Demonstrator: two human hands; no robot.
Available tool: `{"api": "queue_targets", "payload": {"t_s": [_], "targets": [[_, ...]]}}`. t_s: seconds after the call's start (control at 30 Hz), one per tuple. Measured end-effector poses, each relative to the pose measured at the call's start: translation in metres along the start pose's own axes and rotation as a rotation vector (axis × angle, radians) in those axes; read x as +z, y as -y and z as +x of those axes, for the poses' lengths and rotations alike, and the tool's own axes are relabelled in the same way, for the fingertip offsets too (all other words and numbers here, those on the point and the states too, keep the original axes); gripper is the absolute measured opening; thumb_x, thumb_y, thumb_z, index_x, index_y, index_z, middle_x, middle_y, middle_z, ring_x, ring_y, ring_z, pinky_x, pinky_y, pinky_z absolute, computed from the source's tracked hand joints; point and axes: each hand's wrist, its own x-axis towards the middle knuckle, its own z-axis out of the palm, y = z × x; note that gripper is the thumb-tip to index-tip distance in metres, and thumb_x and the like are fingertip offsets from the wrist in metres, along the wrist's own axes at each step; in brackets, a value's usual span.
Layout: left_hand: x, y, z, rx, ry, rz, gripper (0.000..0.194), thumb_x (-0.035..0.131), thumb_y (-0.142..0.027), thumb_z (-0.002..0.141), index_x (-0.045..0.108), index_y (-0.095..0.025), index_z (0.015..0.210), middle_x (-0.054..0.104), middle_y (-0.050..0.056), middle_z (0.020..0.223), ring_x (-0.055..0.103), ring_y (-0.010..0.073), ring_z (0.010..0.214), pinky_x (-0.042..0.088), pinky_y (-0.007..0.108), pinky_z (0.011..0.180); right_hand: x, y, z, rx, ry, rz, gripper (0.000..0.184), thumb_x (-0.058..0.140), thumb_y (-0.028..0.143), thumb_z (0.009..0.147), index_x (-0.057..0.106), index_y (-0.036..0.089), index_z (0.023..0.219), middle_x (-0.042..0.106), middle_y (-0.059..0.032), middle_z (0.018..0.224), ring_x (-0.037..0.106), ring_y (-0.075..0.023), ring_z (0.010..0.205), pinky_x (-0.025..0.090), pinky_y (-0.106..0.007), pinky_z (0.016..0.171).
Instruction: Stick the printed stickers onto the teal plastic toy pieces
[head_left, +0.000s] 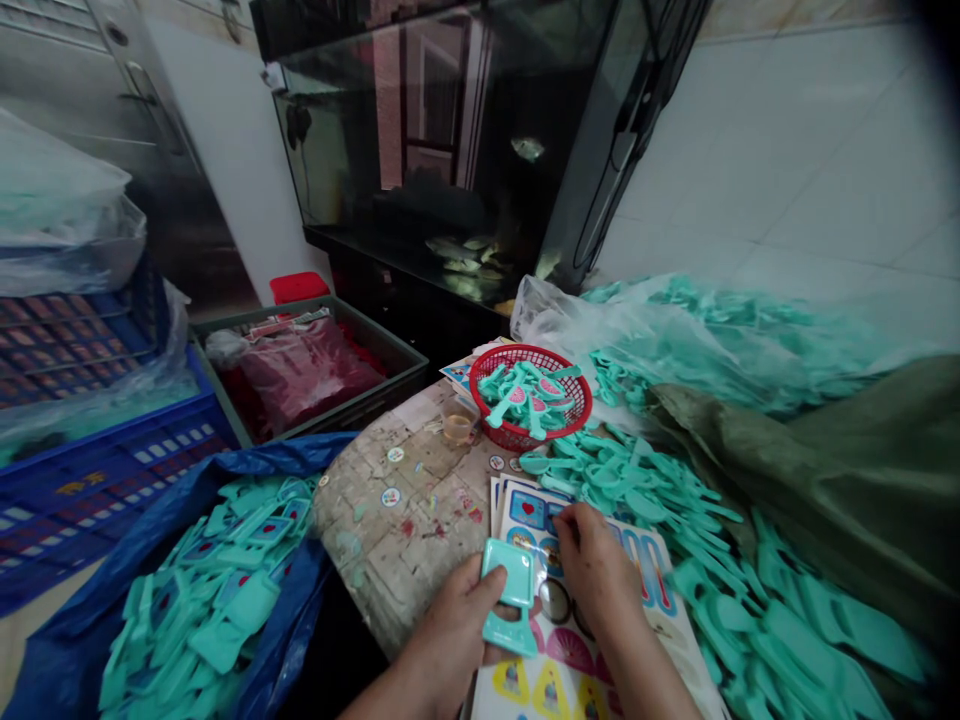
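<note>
My left hand (459, 625) grips a turquoise plastic toy piece (510, 590), with a square panel on top, a slot and a wider base; the thumb lies on its front. My right hand (598, 560) is pinched at the upper part of a sticker sheet (559, 690), at a blue sticker (556, 515) partly hidden by the fingers. Beside that sits a blue square sticker with a red heart (527, 508). Round, pink fan-shaped, yellow and thermometer-like stickers cover the sheet, which lies on other sheets.
A red basket (585, 400) of turquoise pieces and a small cup (458, 424) stand on the worn table (375, 570). Loose turquoise pieces (622, 470) heap at right. A blue bag (52, 640) of pieces, a grey crate (405, 375) and blue crates (150, 450) stand left; a fish tank (337, 190) is behind.
</note>
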Motion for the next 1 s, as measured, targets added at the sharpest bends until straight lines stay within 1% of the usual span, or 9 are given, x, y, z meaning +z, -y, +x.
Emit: {"api": "queue_targets", "payload": {"t_s": [0.07,0.23,0.4,0.5,0.6,0.7,0.8,0.9,1.0], "targets": [[0.0,0.0,0.0,-0.001,0.002,-0.002,0.035,0.056,-0.038,0.077,0.054,-0.015,0.103,0.068,0.008,0.082,0.063,0.0181,0.073,0.051,0.031,0.064,0.001,0.001,-0.001,0.001,-0.002,0.002,0.017,0.035,0.028,0.088,0.05,0.023,0.082,0.062,-0.0067,0.093,0.059,-0.0212,0.078,0.031,-0.027,0.055],[0.0,0.001,0.002,-0.007,-0.002,0.0,0.039,0.058,-0.04,0.075,0.054,-0.015,0.104,0.068,0.008,0.082,0.063,0.0183,0.071,0.051,0.032,0.065,-0.002,-0.002,-0.002,-0.039,0.036,0.063,0.014,0.04,0.03,0.085,0.051,0.024,0.078,0.063,-0.0018,0.081,0.059,-0.019,0.073,0.033,-0.026,0.056],[0.0,-0.002,0.0,-0.011,-0.015,0.013,0.041,0.06,-0.043,0.073,0.055,-0.015,0.103,0.068,0.008,0.083,0.062,0.0184,0.074,0.051,0.031,0.064,-0.004,-0.003,-0.002,-0.036,0.041,0.144,0.014,0.045,0.031,0.082,0.053,0.025,0.073,0.063,-0.0004,0.074,0.058,-0.0186,0.07,0.034,-0.026,0.057],[0.001,-0.003,-0.002,-0.013,-0.02,0.028,0.043,0.06,-0.044,0.073,0.055,-0.015,0.104,0.067,0.008,0.082,0.061,0.0174,0.071,0.05,0.031,0.064,-0.004,-0.001,0.0,0.021,0.032,0.204,0.017,0.05,0.039,0.079,0.053,0.025,0.07,0.061,0.0003,0.067,0.056,-0.0187,0.063,0.031,-0.027,0.053],[0.001,-0.002,-0.001,-0.02,-0.019,0.043,0.041,0.06,-0.043,0.074,0.056,-0.016,0.103,0.066,0.006,0.079,0.059,0.0156,0.068,0.049,0.03,0.063,-0.003,0.001,0.004,0.108,0.014,0.292,0.024,0.059,0.045,0.072,0.053,0.024,0.062,0.058,0.0018,0.057,0.051,-0.0172,0.054,0.026,-0.026,0.048],[0.0,0.0,0.003,-0.026,-0.018,0.051,0.038,0.059,-0.042,0.074,0.056,-0.017,0.103,0.065,0.005,0.078,0.058,0.0156,0.068,0.05,0.03,0.063,-0.004,0.0,0.009,0.158,0.039,0.467,0.027,0.065,0.046,0.066,0.053,0.023,0.057,0.053,0.0041,0.049,0.046,-0.0139,0.048,0.027,-0.025,0.046],[-0.002,0.002,0.004,-0.028,-0.017,0.066,0.036,0.058,-0.041,0.075,0.056,-0.018,0.103,0.064,0.004,0.079,0.058,0.0163,0.07,0.05,0.031,0.062,-0.008,-0.001,0.012,0.205,0.119,0.713,0.033,0.064,0.052,0.066,0.051,0.022,0.061,0.044,0.008,0.045,0.036,-0.0095,0.04,0.024,-0.023,0.041],[-0.004,0.002,0.003,-0.028,-0.025,0.082,0.035,0.06,-0.042,0.074,0.058,-0.018,0.1,0.063,0.004,0.079,0.058,0.0174,0.071,0.049,0.031,0.061,-0.018,-0.001,0.01,0.243,0.201,0.951,0.038,0.061,0.057,0.068,0.045,0.023,0.066,0.03,0.0117,0.045,0.022,-0.0068,0.037,0.018,-0.021,0.037],[-0.004,0.002,0.001,-0.027,-0.037,0.075,0.034,0.063,-0.042,0.072,0.059,-0.018,0.096,0.063,0.003,0.076,0.058,0.0176,0.071,0.049,0.031,0.061,-0.033,0.0,0.006,0.228,0.227,1.141,0.042,0.062,0.058,0.068,0.039,0.023,0.063,0.028,0.0114,0.048,0.02,-0.0061,0.04,0.018,-0.021,0.039]]}}
